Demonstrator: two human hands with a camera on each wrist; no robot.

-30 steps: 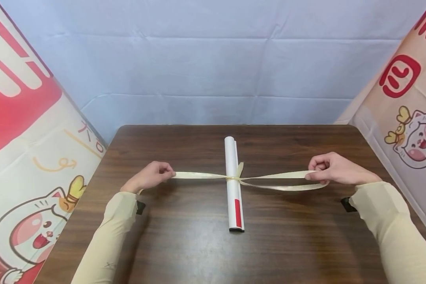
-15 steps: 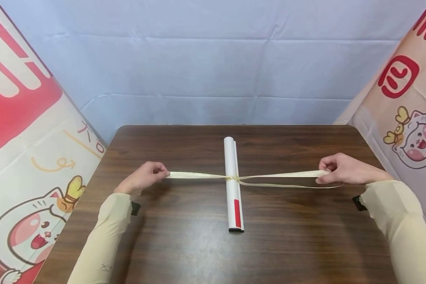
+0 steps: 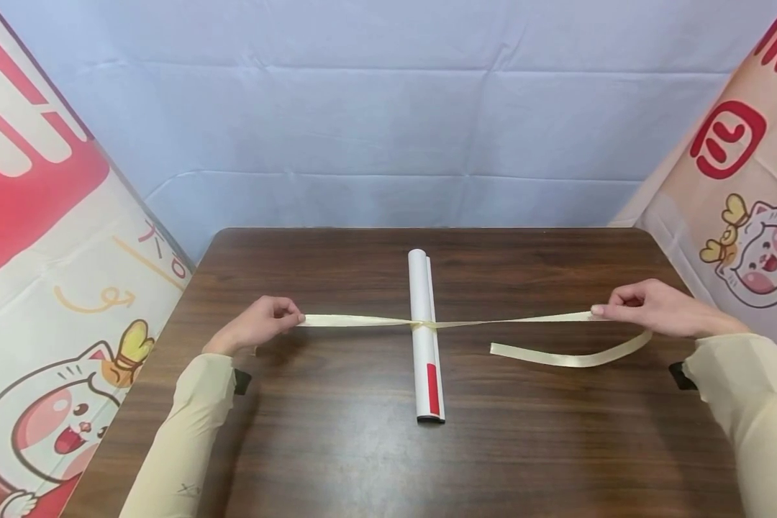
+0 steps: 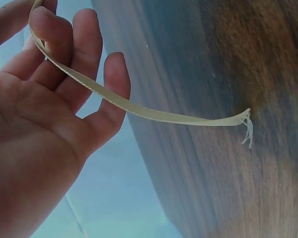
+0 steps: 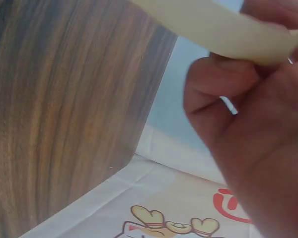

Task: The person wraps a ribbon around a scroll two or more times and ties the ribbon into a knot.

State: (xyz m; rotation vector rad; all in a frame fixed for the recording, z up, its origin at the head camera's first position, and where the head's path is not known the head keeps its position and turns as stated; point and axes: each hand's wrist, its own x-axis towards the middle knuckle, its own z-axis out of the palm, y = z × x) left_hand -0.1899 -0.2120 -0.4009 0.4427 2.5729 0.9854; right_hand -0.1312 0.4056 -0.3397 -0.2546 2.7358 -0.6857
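Note:
A white paper roll [image 3: 421, 295] with a red patch and a dark lower end lies lengthwise at the middle of the table. Pale yellow ribbon [image 3: 356, 320] crosses it, knotted around its middle and stretched out to both sides. My left hand [image 3: 259, 324] pinches the ribbon between thumb and fingertips; its frayed tail [image 4: 188, 119] hangs past the palm in the left wrist view. On the other side my right hand [image 3: 650, 308] pinches the ribbon too, and a loose tail [image 3: 570, 358] curves from below that hand back toward the roll. In the right wrist view the ribbon [image 5: 213, 29] runs across the fingers.
The dark brown wooden table [image 3: 337, 453] has rounded far corners. A pale blue cloth [image 3: 375, 129] hangs behind it. Printed cartoon banners [image 3: 58, 403] stand along the left and right sides.
My right hand has moved outward to the right, and my left hand slightly left. The ribbon's right-hand loop has pulled out through the knot, leaving one taut strand and a free tail.

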